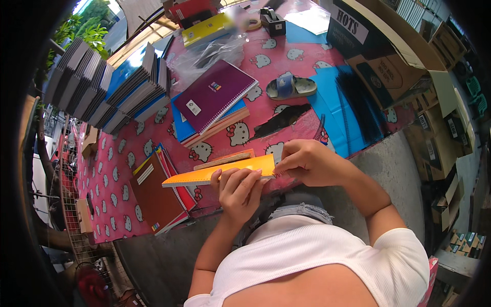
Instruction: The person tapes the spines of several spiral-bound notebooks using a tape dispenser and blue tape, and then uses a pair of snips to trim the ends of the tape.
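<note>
The orange notebook (251, 164) has a perforated edge.

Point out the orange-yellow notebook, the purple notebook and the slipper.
Orange-yellow notebook (258, 162): head view, right part of its cover.
Purple notebook (220, 100): head view, middle of its cover.
Slipper (286, 86): head view, its blue strap.

Pale smudge (236, 19) beside yellow package (207, 29): too blurred to identify. Right hand (309, 161) partly hides small reddish coil (278, 174) at orange notebook's (204, 176) end. Dark carton (353, 43) cut off by top edge.
</note>
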`<move>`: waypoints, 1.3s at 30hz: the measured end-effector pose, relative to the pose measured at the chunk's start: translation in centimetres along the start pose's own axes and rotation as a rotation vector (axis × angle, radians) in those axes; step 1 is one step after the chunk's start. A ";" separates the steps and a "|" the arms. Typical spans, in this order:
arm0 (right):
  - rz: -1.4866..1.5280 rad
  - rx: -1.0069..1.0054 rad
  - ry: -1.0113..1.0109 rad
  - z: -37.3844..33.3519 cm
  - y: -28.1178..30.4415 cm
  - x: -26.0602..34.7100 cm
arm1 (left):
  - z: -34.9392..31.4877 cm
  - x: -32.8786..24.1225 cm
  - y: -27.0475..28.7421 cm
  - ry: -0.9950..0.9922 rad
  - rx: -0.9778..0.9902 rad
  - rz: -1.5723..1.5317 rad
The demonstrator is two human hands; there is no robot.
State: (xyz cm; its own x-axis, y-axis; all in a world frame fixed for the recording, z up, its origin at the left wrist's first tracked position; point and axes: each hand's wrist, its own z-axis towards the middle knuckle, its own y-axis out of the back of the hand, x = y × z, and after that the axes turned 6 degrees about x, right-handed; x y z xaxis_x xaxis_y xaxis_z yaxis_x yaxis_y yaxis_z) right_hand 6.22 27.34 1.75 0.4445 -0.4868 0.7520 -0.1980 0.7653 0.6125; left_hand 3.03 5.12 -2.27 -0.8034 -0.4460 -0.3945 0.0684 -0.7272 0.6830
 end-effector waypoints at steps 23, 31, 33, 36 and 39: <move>-0.287 -0.241 -0.124 2.3 -1.6 0.8 | 3.4 1.2 0.6 0.109 0.034 0.005; -0.302 -0.174 -0.158 2.7 -1.5 1.1 | 3.5 0.8 0.2 0.113 -0.008 -0.014; -0.283 -0.216 -0.231 3.3 -1.7 2.3 | 3.3 0.9 0.2 0.147 -0.010 -0.039; -0.305 -0.263 -0.258 3.2 -2.2 1.6 | 3.3 1.1 0.1 0.183 -0.017 -0.078; -0.323 -0.283 -0.208 3.8 -1.9 2.4 | 3.2 1.4 0.1 0.170 -0.026 -0.075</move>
State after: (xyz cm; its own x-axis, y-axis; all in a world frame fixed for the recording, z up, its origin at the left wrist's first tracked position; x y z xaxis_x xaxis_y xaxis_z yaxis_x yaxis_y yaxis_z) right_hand 4.38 23.09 3.32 0.2536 -0.7706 0.5847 0.1804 0.6316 0.7541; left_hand 0.06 6.12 -0.79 -0.6955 -0.4702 -0.5432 0.0293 -0.7740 0.6325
